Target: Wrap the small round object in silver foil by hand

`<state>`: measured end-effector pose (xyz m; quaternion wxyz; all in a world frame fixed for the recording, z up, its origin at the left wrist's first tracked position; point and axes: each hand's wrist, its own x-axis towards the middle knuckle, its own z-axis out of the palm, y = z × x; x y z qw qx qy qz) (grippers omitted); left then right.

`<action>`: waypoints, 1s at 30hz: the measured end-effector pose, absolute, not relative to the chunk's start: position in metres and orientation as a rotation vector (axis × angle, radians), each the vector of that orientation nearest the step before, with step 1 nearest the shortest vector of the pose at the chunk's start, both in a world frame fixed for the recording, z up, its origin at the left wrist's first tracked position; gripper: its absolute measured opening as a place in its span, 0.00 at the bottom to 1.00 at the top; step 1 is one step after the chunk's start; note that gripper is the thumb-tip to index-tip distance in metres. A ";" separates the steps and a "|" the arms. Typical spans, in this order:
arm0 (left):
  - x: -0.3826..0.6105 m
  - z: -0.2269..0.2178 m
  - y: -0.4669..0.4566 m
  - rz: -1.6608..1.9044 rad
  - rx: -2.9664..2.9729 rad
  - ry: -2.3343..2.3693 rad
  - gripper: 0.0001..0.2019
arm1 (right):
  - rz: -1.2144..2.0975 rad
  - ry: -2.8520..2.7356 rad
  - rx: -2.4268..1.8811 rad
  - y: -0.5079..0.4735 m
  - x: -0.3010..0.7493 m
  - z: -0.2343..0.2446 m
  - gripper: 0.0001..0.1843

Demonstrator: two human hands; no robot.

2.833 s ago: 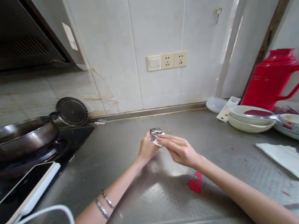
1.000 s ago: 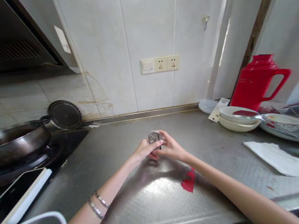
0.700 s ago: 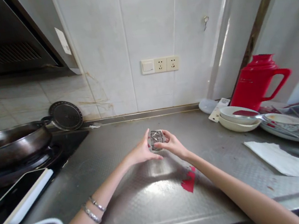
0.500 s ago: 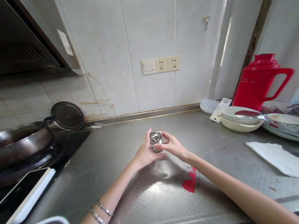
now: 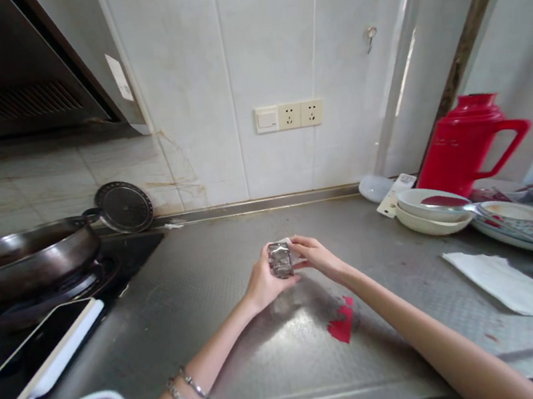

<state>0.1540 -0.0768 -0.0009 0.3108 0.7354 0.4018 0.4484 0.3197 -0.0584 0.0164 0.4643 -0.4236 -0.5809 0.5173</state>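
Observation:
My left hand (image 5: 265,282) is wrapped round a small, clear, square-sided glass (image 5: 281,261), holding it tilted above the steel counter (image 5: 244,378). The near face of the glass points towards me and catches the light. From the right, my right hand (image 5: 317,257) presses a bit of white tissue (image 5: 285,242) against its side. Only a little of the tissue shows; the fingers hide the rest. Below the hands, a torn red patch (image 5: 342,326) marks the counter.
To the left are a steel pan (image 5: 37,256) on the hob and a phone (image 5: 44,359) with a white cable (image 5: 110,394). To the right stand a red thermos jug (image 5: 463,145), stacked bowls (image 5: 432,220), a plate (image 5: 495,237) and a folded white paper (image 5: 513,285).
My right thumb has left the near face of the glass, and the right hand has moved to its side. The glass now faces me more squarely and sits slightly lower in view.

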 end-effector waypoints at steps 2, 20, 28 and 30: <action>0.155 0.001 -0.080 1.184 1.934 1.072 0.38 | 1.149 -1.467 -1.060 -0.054 0.321 0.015 0.17; 0.158 0.000 -0.083 1.295 1.911 1.082 0.38 | 0.198 -1.751 -0.873 -0.090 0.307 0.019 0.15; 0.157 -0.009 -0.075 1.357 1.788 1.072 0.36 | 0.062 -1.839 -0.739 -0.092 0.304 0.020 0.16; 0.156 -0.010 -0.071 1.385 1.745 1.024 0.35 | 0.079 -1.855 -0.703 -0.093 0.303 0.022 0.15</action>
